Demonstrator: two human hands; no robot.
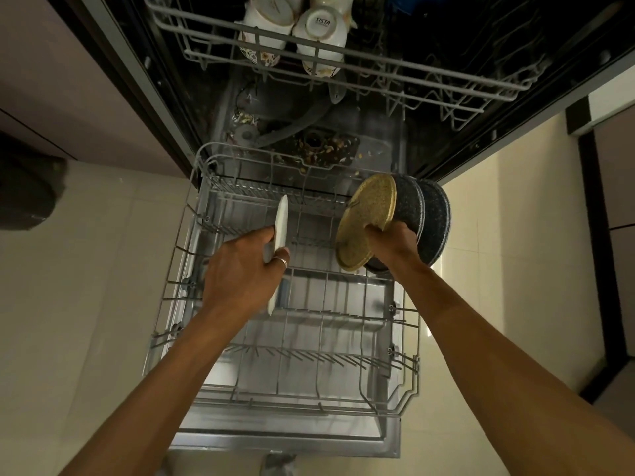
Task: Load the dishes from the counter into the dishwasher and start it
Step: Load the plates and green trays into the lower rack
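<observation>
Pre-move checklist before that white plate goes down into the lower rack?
1. Lower rack pulled out, slots free under the plate: ok.
2. Left hand grips the white plate, held on edge: ok.
3. Plate's lower edge lined up between the tines: cannot tell, the hand and blur hide it.
4. Right hand holds the gold plate and two dark plates together, off to the right of the drop spot: ok.
5. Mugs in the upper rack out of the way: ok.
6. Tub floor clean: not ok, food bits lie around the drain.
</observation>
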